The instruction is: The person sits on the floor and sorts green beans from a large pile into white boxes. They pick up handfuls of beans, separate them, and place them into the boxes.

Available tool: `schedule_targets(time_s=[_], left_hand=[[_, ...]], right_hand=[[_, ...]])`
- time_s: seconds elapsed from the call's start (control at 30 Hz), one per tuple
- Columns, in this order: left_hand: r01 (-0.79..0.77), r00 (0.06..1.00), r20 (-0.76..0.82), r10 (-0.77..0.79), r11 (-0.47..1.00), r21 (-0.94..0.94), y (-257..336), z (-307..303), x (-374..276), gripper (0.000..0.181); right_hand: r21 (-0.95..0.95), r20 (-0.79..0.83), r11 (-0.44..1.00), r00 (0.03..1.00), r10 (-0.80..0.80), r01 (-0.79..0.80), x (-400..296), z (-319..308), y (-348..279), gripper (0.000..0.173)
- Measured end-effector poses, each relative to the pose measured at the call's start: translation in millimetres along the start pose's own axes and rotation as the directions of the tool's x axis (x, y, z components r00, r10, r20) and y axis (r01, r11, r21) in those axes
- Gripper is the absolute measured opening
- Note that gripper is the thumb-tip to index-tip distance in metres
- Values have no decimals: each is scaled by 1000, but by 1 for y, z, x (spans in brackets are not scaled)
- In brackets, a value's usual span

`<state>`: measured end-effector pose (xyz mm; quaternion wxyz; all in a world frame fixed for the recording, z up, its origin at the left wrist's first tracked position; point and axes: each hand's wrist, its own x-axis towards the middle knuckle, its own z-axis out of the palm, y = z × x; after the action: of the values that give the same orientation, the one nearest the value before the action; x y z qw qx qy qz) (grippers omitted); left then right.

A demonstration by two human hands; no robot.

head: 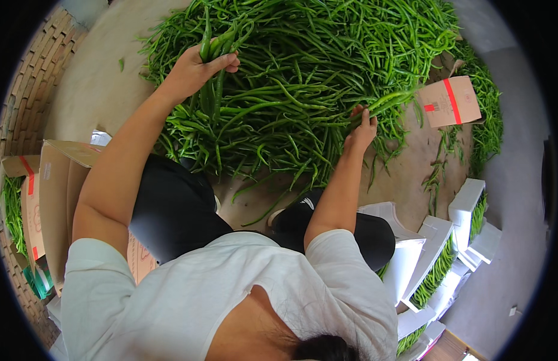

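A large heap of long green chili peppers (279, 99) lies on the floor before me. At the heap's upper left, my left hand (206, 67) is closed around a bunch of green peppers (222, 45), whose ends stick out above and below the fingers. My right hand (363, 126), over the heap's right side, has its thumb and fingers on a few long peppers (389, 100) that point to the right.
Cardboard boxes (58, 180) stand at my left, one with peppers inside. White boxes (432, 261) filled with peppers are at the lower right. A cardboard box with red tape (450, 101) lies right of the heap, near more peppers (486, 113). A brick surface (35, 67) borders the left.
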<state>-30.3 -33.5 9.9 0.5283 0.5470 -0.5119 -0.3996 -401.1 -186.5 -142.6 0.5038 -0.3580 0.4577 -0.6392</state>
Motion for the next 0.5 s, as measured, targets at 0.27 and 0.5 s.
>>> schedule_targets(time_s=[0.27, 0.5], left_hand=[[25, 1000, 1, -25, 987, -158, 21, 4, -11, 30], [35, 999, 0, -35, 987, -156, 21, 3, -15, 28]], right_hand=[[391, 535, 779, 810, 240, -489, -78, 60, -53, 24], [74, 746, 798, 564, 354, -599, -167, 106, -65, 23]])
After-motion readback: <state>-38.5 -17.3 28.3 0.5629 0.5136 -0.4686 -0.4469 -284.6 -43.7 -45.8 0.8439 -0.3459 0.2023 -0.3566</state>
